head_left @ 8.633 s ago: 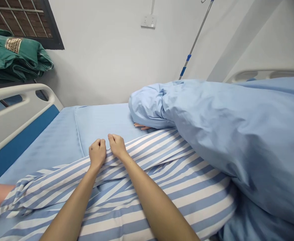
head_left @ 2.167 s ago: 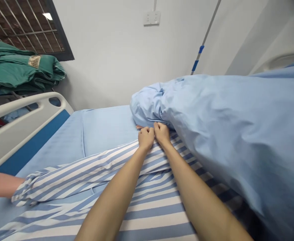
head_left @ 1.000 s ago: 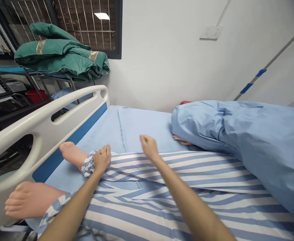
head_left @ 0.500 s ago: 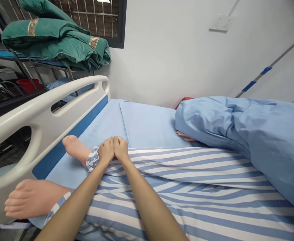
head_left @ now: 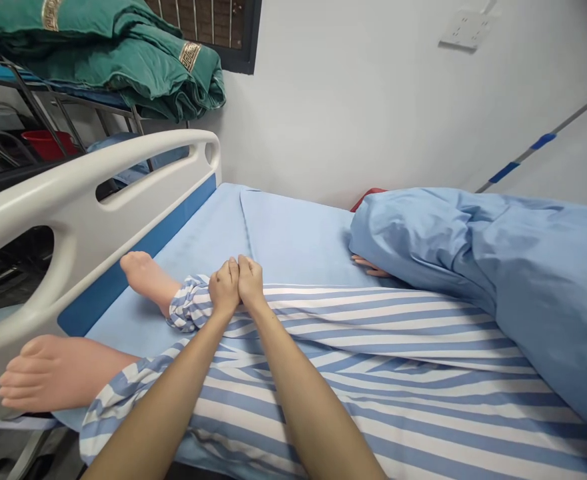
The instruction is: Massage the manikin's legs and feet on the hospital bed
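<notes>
A leg in blue-and-white striped trousers (head_left: 353, 310) lies stretched along the bed, its bare far foot (head_left: 148, 277) sticking out past a bunched cuff. My left hand (head_left: 225, 287) and my right hand (head_left: 251, 280) are side by side on the lower part of this leg, a little above the cuff. Both hands are closed, fingers curled over the far side of the striped cloth; the fingertips are hidden. Nearer to me is the second leg, with its bare foot (head_left: 56, 375) toward the footboard. My forearms pass over that leg.
A cream bed footboard (head_left: 138, 150) with a blue panel rises at the left. A light blue quilt (head_left: 433, 233) covers the body at the right, with fingers (head_left: 371, 265) showing under its edge. A folded green quilt (head_left: 123, 63) lies on a metal-framed bed beyond.
Both hands have shifted a little along the far leg, away from the foot and toward the knee, staying closed on it. The view has tilted slightly downward.
</notes>
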A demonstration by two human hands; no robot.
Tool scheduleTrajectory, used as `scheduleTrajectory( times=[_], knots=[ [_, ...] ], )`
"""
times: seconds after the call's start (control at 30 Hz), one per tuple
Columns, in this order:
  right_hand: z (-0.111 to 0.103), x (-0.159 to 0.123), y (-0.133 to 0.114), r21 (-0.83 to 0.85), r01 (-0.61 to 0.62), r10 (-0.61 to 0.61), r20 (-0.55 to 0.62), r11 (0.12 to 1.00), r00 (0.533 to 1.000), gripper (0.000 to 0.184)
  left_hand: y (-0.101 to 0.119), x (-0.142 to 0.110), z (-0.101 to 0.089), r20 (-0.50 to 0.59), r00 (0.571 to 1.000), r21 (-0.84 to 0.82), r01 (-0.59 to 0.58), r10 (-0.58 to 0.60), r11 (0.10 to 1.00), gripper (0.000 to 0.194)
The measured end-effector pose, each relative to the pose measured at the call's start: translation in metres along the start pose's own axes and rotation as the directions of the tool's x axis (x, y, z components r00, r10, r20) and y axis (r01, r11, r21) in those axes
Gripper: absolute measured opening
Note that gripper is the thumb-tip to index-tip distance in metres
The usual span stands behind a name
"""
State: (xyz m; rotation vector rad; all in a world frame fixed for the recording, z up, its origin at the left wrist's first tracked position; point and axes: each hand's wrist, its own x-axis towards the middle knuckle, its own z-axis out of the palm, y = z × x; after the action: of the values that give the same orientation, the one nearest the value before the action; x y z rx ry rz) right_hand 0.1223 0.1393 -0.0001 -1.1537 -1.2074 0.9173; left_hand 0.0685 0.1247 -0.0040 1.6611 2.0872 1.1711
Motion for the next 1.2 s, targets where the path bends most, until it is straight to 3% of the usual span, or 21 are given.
scheduleTrajectory(
  times=[0.1, 0.23, 0.33, 0.57, 0.73, 0.9, 1.2],
  knots=[
    [-0.006, 0.003, -0.008, -0.167, 0.010, -0.006, 0.020, 0.986, 1.000, 0.035, 0.003, 0.000, -0.003, 0.029, 0.999, 0.035, 0.015, -0.016, 0.999, 0.045],
    [-0.025, 0.009, -0.020, -0.477, 0.209, -0.144, 0.169, 0.854, 0.975, 0.036, 0.007, -0.004, -0.003, 0.071, 0.997, 0.104, -0.032, 0.025, 0.994, 0.041],
    [-0.039, 0.007, -0.017, -0.527, 0.252, -0.181, 0.183, 0.812, 0.966, 0.037, 0.007, -0.006, 0.001, 0.057, 0.996, 0.122, -0.074, 0.067, 0.990, 0.042],
    [-0.048, 0.005, 0.001, -0.414, 0.188, -0.148, 0.126, 0.891, 0.981, 0.037, 0.009, -0.006, 0.002, 0.041, 0.992, 0.085, -0.120, 0.116, 0.989, 0.042],
    [-0.053, 0.010, 0.000, -0.251, 0.115, -0.100, 0.072, 0.961, 0.992, 0.036, 0.037, -0.007, -0.001, -0.011, 0.973, -0.129, -0.230, 0.230, 0.965, 0.039],
    [-0.056, 0.013, 0.000, -0.156, 0.058, -0.052, 0.038, 0.986, 0.998, 0.035, 0.056, -0.007, 0.012, -0.075, 0.997, -0.453, -0.009, -0.028, 0.891, 0.040],
    [-0.057, 0.015, 0.001, -0.123, 0.010, -0.012, -0.014, 0.992, 1.000, 0.034, 0.041, -0.015, 0.027, 0.034, 0.999, -0.207, -0.002, 0.009, 0.978, 0.038]
  ],
)
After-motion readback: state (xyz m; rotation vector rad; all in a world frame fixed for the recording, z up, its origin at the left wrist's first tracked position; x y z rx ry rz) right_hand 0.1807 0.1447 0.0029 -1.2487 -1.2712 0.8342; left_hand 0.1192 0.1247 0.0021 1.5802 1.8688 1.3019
